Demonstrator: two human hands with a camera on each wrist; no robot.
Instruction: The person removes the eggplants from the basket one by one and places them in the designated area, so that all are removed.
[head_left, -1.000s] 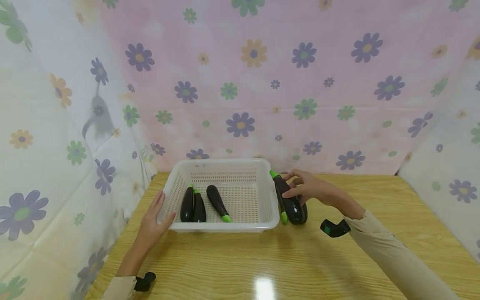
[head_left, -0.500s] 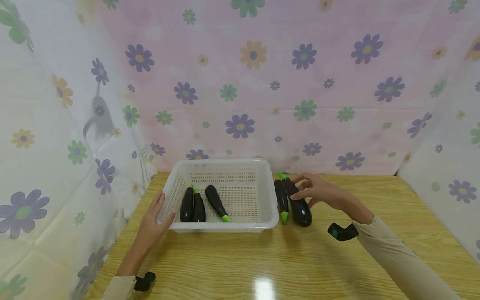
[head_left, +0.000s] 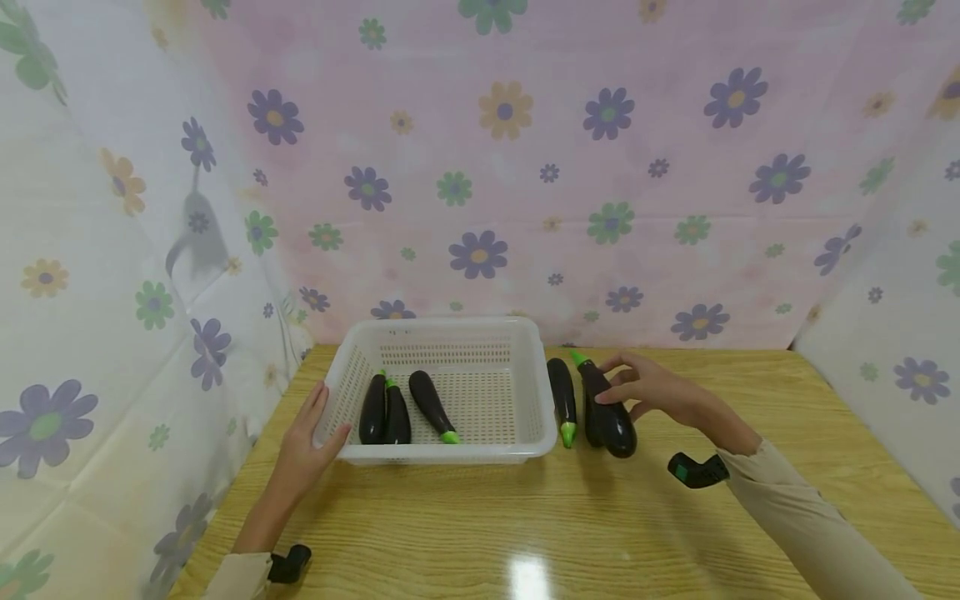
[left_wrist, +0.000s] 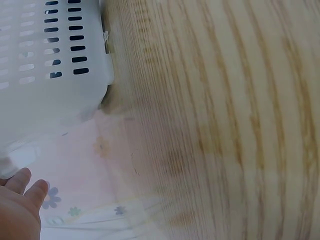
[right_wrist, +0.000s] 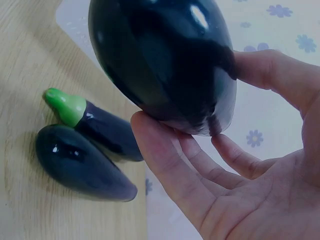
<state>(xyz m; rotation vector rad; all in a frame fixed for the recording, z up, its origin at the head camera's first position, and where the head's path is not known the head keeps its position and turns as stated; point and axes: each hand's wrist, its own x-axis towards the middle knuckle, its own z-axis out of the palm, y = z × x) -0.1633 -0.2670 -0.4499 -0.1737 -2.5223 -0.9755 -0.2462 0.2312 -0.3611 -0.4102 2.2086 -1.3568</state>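
Note:
My right hand (head_left: 656,390) pinches a glossy dark eggplant (head_left: 617,427) with a green stem. In the right wrist view, thumb and fingers hold this eggplant (right_wrist: 160,60) above the table. Below it lie a second eggplant (right_wrist: 82,165) and a third eggplant (right_wrist: 107,130) with its green end showing. That third eggplant (head_left: 562,396) lies along the right side of a white plastic basket (head_left: 442,452). Inside the basket are two eggplants at the left and an eggplant (head_left: 431,402) nearer the middle. My left hand (head_left: 303,446) rests against the basket's left side with fingers extended.
The wooden table (head_left: 450,525) extends in front of the basket and to the right. Flowered cloth (head_left: 555,250) hangs close behind the basket and at both sides. Black devices (head_left: 697,471) sit at the wrists.
My right hand has moved right with the eggplant, away from the basket, uncovering the eggplants beside and under it. The left hand and basket have barely moved.

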